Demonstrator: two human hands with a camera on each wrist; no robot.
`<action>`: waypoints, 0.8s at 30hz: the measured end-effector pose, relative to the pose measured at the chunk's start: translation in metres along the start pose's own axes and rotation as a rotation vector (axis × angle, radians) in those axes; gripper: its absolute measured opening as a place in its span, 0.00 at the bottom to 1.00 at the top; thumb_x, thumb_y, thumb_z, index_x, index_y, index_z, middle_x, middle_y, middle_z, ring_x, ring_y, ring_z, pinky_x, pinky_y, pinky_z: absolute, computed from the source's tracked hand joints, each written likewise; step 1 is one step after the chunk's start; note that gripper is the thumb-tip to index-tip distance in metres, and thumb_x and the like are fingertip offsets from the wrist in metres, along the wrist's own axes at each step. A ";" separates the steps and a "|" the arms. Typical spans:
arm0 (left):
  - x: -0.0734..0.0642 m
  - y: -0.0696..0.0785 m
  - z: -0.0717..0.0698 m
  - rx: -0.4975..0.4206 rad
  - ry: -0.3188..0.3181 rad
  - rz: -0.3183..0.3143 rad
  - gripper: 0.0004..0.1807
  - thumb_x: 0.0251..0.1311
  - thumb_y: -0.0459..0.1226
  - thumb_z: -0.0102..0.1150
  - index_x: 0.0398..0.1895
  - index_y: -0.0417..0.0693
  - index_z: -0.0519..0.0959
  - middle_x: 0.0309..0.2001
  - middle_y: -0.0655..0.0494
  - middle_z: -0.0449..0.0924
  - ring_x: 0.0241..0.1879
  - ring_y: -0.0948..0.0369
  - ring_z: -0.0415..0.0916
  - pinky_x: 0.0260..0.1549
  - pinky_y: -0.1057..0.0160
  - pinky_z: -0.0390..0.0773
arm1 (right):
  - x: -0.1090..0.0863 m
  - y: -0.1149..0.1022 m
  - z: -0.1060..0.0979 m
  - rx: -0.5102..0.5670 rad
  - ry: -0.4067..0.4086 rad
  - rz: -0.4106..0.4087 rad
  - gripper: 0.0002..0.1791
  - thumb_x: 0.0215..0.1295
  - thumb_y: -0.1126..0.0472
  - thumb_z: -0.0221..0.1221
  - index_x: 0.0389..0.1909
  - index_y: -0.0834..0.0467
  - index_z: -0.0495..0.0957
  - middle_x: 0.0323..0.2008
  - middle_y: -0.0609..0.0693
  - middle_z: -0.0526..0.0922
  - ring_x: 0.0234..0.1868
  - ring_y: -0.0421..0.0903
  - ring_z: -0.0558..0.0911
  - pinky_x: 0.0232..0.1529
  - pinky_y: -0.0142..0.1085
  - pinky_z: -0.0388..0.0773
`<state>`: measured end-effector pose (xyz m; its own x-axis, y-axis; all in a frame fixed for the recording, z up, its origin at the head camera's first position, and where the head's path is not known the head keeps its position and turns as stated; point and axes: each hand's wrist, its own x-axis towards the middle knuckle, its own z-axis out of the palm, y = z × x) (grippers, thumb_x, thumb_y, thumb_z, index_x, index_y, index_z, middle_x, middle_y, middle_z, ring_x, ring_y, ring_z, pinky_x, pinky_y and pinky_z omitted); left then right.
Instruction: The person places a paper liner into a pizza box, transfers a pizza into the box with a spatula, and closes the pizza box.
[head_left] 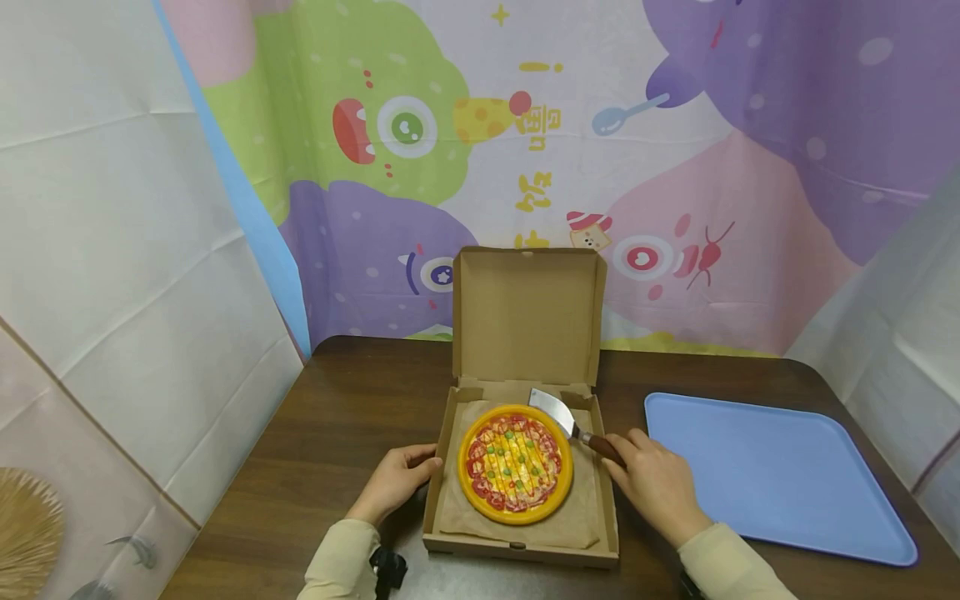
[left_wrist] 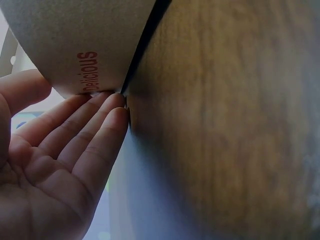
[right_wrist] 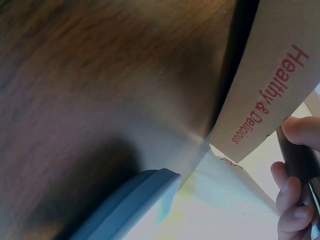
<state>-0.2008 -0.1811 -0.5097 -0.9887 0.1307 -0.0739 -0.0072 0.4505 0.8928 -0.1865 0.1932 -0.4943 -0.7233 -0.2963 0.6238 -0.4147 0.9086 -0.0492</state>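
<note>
An open cardboard pizza box (head_left: 525,554) holds brown paper (head_left: 468,517) and a round pizza (head_left: 517,464) with a yellow rim, red slices and green bits. My right hand (head_left: 658,483) grips the dark wooden handle of a pizza server (head_left: 553,408). Its metal blade lies at the pizza's upper right edge, inside the box. In the right wrist view, thumb and fingers wrap the handle (right_wrist: 299,159) above the box's side wall. My left hand (head_left: 399,479) rests against the left wall of the box; in the left wrist view its straight fingers (left_wrist: 100,135) touch the printed cardboard.
A blue tray (head_left: 780,475) lies on the dark wooden table (head_left: 360,392) to the right of the box. The raised box lid (head_left: 528,317) stands before a cartoon-printed curtain (head_left: 390,208). Pale cloth (head_left: 135,208) hangs at the left side.
</note>
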 end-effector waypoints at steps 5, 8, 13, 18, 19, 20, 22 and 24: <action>0.000 0.000 0.000 0.000 -0.001 -0.002 0.18 0.65 0.38 0.59 0.55 0.37 0.80 0.53 0.42 0.83 0.55 0.49 0.79 0.56 0.46 0.76 | 0.000 -0.001 0.000 -0.005 0.014 0.008 0.20 0.43 0.57 0.76 0.39 0.56 0.85 0.27 0.49 0.79 0.18 0.47 0.77 0.16 0.41 0.71; 0.001 0.000 0.000 0.001 0.000 -0.003 0.18 0.65 0.37 0.59 0.55 0.36 0.80 0.52 0.42 0.83 0.55 0.49 0.79 0.56 0.46 0.76 | 0.000 -0.002 0.000 -0.009 0.011 0.019 0.20 0.44 0.57 0.77 0.40 0.56 0.85 0.27 0.49 0.79 0.19 0.47 0.77 0.16 0.41 0.72; 0.001 0.000 0.001 -0.005 -0.003 -0.007 0.18 0.65 0.37 0.59 0.55 0.36 0.80 0.52 0.42 0.83 0.54 0.50 0.79 0.56 0.46 0.76 | 0.001 -0.002 0.000 -0.014 0.021 0.022 0.20 0.43 0.57 0.77 0.40 0.56 0.85 0.27 0.49 0.79 0.20 0.47 0.77 0.16 0.40 0.72; 0.001 0.000 0.001 -0.004 -0.001 -0.013 0.19 0.65 0.38 0.59 0.55 0.37 0.80 0.52 0.42 0.83 0.54 0.50 0.79 0.56 0.46 0.76 | 0.001 0.000 0.000 -0.012 0.050 0.017 0.21 0.42 0.59 0.77 0.40 0.56 0.85 0.27 0.50 0.78 0.21 0.49 0.78 0.16 0.42 0.72; 0.001 0.000 0.001 -0.003 0.000 -0.015 0.19 0.65 0.38 0.59 0.55 0.37 0.80 0.52 0.42 0.83 0.54 0.50 0.79 0.56 0.46 0.76 | 0.001 0.001 0.000 -0.012 0.054 0.018 0.21 0.42 0.59 0.77 0.40 0.56 0.84 0.27 0.50 0.78 0.21 0.49 0.78 0.16 0.42 0.72; 0.001 0.000 0.001 -0.001 0.002 -0.016 0.19 0.65 0.38 0.59 0.55 0.37 0.80 0.52 0.42 0.83 0.55 0.49 0.79 0.56 0.46 0.76 | 0.001 0.001 0.000 -0.012 0.055 0.021 0.21 0.42 0.59 0.77 0.40 0.56 0.84 0.27 0.50 0.78 0.21 0.49 0.78 0.16 0.42 0.72; 0.001 0.000 0.001 0.003 0.003 -0.017 0.18 0.65 0.38 0.60 0.55 0.37 0.80 0.52 0.42 0.83 0.55 0.49 0.79 0.56 0.46 0.76 | 0.001 0.001 0.000 -0.014 0.057 0.024 0.21 0.42 0.59 0.77 0.41 0.56 0.84 0.28 0.50 0.78 0.21 0.49 0.78 0.16 0.43 0.73; 0.001 0.000 0.001 0.004 0.005 -0.016 0.18 0.65 0.38 0.60 0.55 0.37 0.80 0.53 0.42 0.83 0.55 0.49 0.79 0.57 0.46 0.76 | 0.001 0.002 -0.001 -0.014 0.057 0.025 0.21 0.42 0.60 0.77 0.41 0.56 0.84 0.28 0.50 0.79 0.22 0.49 0.78 0.16 0.43 0.73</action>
<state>-0.2019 -0.1801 -0.5102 -0.9892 0.1187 -0.0860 -0.0226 0.4563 0.8895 -0.1875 0.1944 -0.4933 -0.7007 -0.2564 0.6658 -0.3887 0.9197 -0.0549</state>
